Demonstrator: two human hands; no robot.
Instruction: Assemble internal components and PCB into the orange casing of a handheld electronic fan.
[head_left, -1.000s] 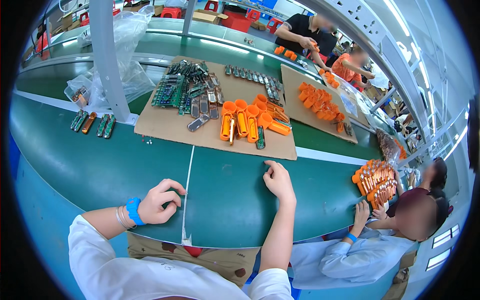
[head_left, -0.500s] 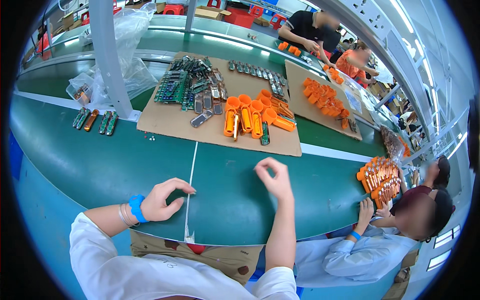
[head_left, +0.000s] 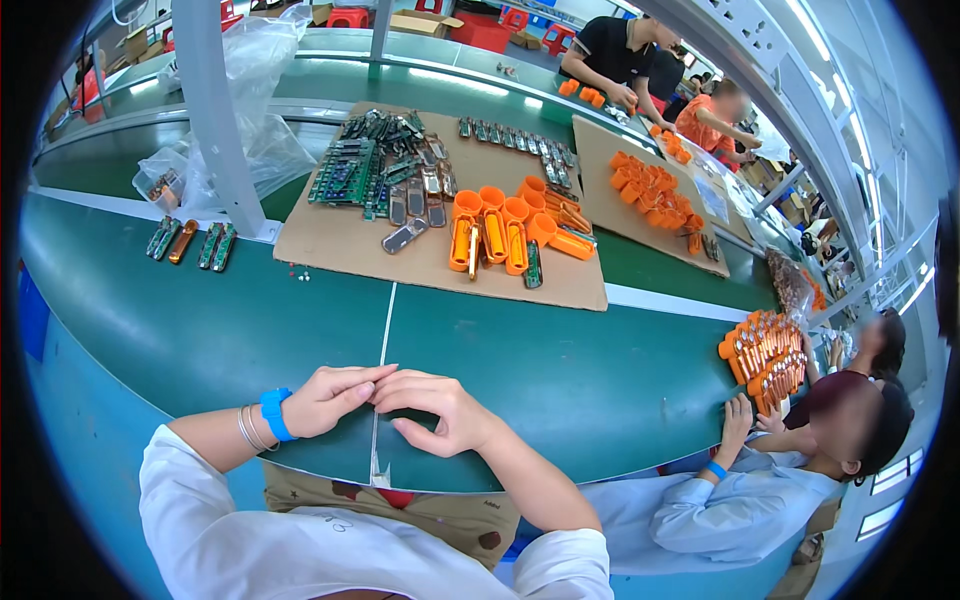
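Observation:
My left hand [head_left: 330,398], with a blue wristband [head_left: 276,414] behind it, is over the near edge of the green worktop [head_left: 560,385]. Its thumb is pressed toward the fingers; anything in that pinch is too small or hidden to make out. My right hand [head_left: 445,408] meets it from the right. The right fingertips touch the left ones, while the right thumb stays apart with no object in the gap. Beyond both hands, orange cylindrical holders [head_left: 515,210] stand on a cardboard sheet [head_left: 350,265], some with copper-orange pieces in them. A green circuit board [head_left: 533,267] leans beside them.
Green boards [head_left: 345,175] are heaped on the cardboard. Several small boards [head_left: 215,245] lie at the left, by a grey post [head_left: 225,120]. On the right, a co-worker in light blue [head_left: 720,515] reaches toward filled orange holders [head_left: 765,355]. Another cardboard sheet [head_left: 590,155] carries orange holders.
My right hand has come down and left to meet my left hand at the fingertips. The left thumb has closed toward its fingers.

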